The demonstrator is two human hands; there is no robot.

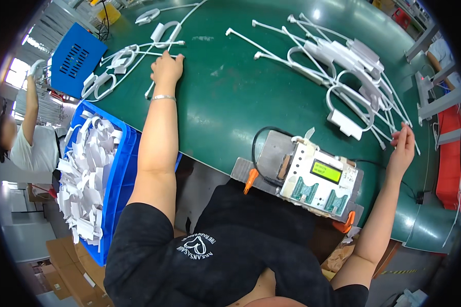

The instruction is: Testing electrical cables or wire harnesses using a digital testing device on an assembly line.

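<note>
My left hand [166,70] reaches over a small group of coiled white cables [123,61] on the green table at the far left. Its thumb and fingers are apart and lie over one cable's end; the fingertips' contact is partly hidden. At the right, my right hand [403,147] has its fingers closed on the plug end of a white cable, beside the larger pile of white cables [338,77]. These cables are bundled in loops with white paper wraps, and their plugs point to the left and towards me.
Between my arms, a tester board [317,176] with a lit small screen is fixed at the near edge by orange clamps [250,181]. A blue bin [110,204] of white paper pieces stands left. Behind it are a blue slotted box [77,60] and another person [33,146].
</note>
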